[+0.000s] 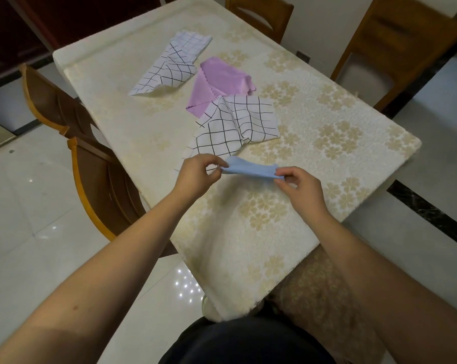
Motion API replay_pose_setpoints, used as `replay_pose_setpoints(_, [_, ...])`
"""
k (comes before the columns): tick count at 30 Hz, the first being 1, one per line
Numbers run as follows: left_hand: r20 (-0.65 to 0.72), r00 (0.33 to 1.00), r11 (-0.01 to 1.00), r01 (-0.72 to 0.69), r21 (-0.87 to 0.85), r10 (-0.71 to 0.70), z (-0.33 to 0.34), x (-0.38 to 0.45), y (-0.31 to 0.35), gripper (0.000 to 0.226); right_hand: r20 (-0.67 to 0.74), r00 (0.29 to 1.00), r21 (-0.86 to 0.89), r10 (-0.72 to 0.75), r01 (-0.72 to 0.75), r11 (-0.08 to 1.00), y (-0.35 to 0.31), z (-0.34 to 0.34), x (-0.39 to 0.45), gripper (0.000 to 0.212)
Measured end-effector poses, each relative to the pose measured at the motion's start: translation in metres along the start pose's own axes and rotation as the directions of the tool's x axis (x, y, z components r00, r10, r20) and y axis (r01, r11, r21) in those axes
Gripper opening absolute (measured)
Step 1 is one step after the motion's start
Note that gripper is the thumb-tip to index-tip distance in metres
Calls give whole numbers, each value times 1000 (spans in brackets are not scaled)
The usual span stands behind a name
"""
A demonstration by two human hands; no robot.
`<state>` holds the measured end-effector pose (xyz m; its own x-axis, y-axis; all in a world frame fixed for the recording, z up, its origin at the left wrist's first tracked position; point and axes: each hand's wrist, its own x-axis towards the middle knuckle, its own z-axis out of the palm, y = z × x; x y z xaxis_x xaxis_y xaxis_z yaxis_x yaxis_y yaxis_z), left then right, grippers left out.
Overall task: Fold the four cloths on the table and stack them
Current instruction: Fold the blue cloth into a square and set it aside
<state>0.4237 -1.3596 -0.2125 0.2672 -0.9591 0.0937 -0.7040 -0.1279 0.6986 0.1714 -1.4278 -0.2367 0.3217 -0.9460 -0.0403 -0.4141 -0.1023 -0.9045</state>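
You hold the small light-blue cloth (252, 169) stretched between your two hands just above the near part of the cream flower-patterned table (327, 122). Your left hand (196, 177) pinches its left end, your right hand (299, 187) pinches its right end, so the cloth's long axis runs side to side, straight across you (neither hand is nearer than the other).

The fold turns on that axis: one end has to travel along it to meet the other.

Beyond, unfolded, lie the near black-grid white cloth (238, 124), overlapping the lilac cloth (219, 82), and the far grid-patterned white cloth (172, 64). No containers are in view.
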Motion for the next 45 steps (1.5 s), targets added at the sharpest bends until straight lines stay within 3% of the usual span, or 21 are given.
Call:
replay_pose_setpoints(5, [183,983,993,-14,118,-8,27,-57,-43,19,187,982,-125,0,24,992,45,12,-48,16])
replay_pose_setpoints(8, [445,889,976,12,216,-110,45,-93,-67,22,305,944,-237,123,-50,970,73,27,-83,14])
replay_pose_setpoints(10, [536,825,961,27,276,-177,49,-114,-75,26,315,941,-350,127,-9,937,86,37,-102,21])
replay_pose_setpoints(14, [440,868,955,114,273,-229,55,-131,-83,27,236,969,-428,68,41,903,95,47,-106,24])
replay_pose_setpoints(18, [342,884,946,280,161,-320,66,-112,-73,9,158,957,-332,243,-180,926,83,54,-81,36])
replay_pose_setpoints(21, [277,893,935,339,106,-355,76,-94,-64,15,140,917,-228,375,-338,913,75,56,-60,46])
replay_pose_setpoints(28, [238,838,868,493,57,-491,90,-50,-58,32,129,879,-106,459,-448,888,81,55,-28,50])
replay_pose_setpoints(34, [200,773,786,618,-23,-602,97,-30,-68,22,103,894,-185,435,-413,892,93,49,-6,51])
replay_pose_setpoints(40, [199,803,816,578,-27,-562,101,-28,-71,20,121,933,-398,340,-268,878,100,49,15,32])
replay_pose_setpoints(45, [210,805,819,573,-31,-555,106,-28,-65,19,129,928,-461,350,-256,850,101,52,24,21])
